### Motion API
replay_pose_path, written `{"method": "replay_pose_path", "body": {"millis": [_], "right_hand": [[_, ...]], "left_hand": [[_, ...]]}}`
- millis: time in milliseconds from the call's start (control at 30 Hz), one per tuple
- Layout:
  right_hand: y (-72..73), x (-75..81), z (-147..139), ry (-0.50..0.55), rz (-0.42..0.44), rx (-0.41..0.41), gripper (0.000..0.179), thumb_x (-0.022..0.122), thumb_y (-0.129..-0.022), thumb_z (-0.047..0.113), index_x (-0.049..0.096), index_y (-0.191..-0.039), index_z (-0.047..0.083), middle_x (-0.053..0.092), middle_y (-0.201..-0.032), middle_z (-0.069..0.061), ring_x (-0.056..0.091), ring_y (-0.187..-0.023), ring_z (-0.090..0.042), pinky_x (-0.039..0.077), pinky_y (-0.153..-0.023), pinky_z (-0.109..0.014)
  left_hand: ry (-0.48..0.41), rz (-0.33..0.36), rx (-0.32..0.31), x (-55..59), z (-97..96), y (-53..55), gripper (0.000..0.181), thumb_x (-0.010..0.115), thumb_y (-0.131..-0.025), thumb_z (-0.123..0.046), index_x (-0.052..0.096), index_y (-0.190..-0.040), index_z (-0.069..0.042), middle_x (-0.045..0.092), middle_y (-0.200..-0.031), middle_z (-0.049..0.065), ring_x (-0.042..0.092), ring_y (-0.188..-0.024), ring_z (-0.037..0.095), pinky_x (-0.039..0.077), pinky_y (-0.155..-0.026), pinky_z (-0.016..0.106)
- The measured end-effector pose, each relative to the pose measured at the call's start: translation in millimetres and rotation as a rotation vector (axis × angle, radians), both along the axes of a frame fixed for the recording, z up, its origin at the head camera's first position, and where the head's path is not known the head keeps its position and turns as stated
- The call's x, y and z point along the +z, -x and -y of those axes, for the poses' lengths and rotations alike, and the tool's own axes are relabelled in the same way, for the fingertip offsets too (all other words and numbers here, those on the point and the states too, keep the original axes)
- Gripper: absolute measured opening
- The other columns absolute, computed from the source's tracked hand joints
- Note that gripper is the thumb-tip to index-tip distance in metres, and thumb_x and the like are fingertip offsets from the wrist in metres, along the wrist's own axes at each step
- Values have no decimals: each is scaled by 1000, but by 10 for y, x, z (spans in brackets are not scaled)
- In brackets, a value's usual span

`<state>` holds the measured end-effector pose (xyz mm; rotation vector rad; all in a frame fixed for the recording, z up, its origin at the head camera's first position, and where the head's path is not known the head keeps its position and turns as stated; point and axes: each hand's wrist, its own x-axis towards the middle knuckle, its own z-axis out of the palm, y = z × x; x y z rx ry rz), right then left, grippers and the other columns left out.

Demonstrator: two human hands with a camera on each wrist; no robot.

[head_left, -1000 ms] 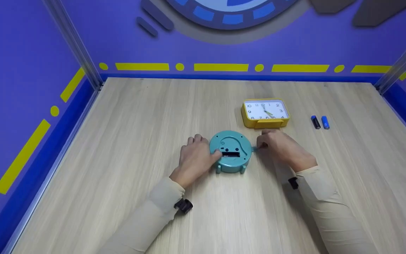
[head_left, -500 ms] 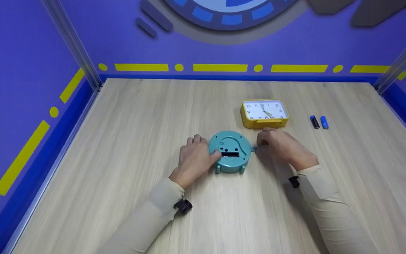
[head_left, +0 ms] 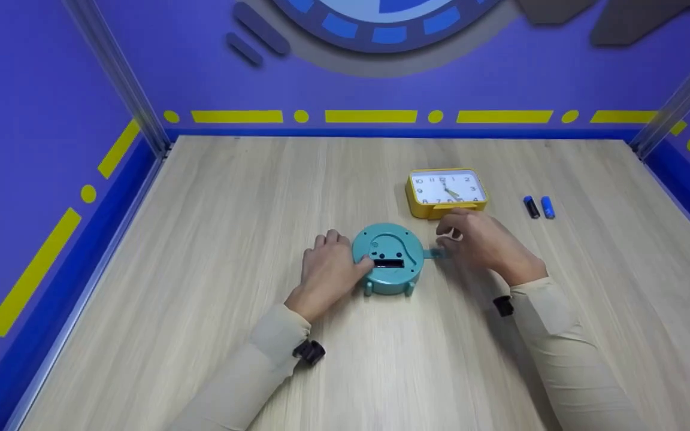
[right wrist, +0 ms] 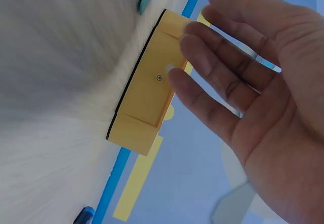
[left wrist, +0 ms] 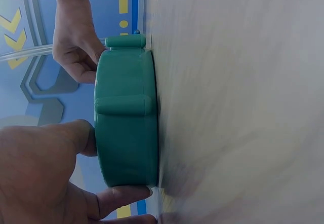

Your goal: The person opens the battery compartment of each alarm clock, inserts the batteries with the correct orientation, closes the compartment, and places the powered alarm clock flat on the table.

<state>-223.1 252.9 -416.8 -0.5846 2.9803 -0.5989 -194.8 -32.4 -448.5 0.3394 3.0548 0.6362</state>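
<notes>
A round teal clock (head_left: pixel 387 239) lies with its back up in the head view, a dark battery slot (head_left: pixel 389 263) showing in it. My left hand (head_left: pixel 330 263) grips its left side, thumb on the back and fingers along the rim, as the left wrist view shows too. At the clock's right edge a small flat teal piece (head_left: pixel 433 254) sticks out on the table. My right hand (head_left: pixel 484 244) hovers just right of that piece, fingers loosely bent and apart. Nothing is held in the right hand (right wrist: pixel 253 72) in its wrist view.
Behind the right hand stands a yellow rectangular clock (head_left: pixel 448 190), its dial tilted up. Farther right lie two small batteries, one black and blue (head_left: pixel 532 206) and one blue (head_left: pixel 548 207). A purple-blue wall (head_left: pixel 345 90) borders the wooden table (head_left: pixel 249 191).
My right fingers, earlier closed at the flat teal piece, have spread and lifted off it, so more of it shows. My left hand still holds the teal clock in place.
</notes>
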Motion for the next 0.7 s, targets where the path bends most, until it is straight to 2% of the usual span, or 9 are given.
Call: {"method": "replay_pose_path", "body": {"millis": [200, 500, 700], "right_hand": [[32, 22, -64, 19, -68, -5, 17, 75, -99, 7, 75, -115, 1, 70, -111, -12, 66, -99, -31, 55, -88, -50], [47, 39, -178, 43, -101, -109, 24, 76, -98, 8, 71, -120, -1, 66, -118, -19, 64, -107, -37, 54, -93, -53], [56, 50, -291, 78, -170, -167, 27, 79, -96, 6, 71, -119, -3, 64, -119, -21, 64, -109, -41, 54, -93, -55]], "left_hand": [[2, 3, 4, 18, -2, 8, 40, 64, -97, -43, 64, -96, -3, 53, -99, 8, 48, -91, 27, 48, -79, 45], [5, 17, 11, 5, -6, -3, 40, 64, -97, -42, 64, -98, -3, 51, -99, 7, 46, -91, 26, 47, -80, 44], [9, 24, 16, 11, -11, -11, 42, 64, -98, -42, 65, -103, -1, 52, -100, 7, 47, -92, 26, 46, -81, 44]]}}
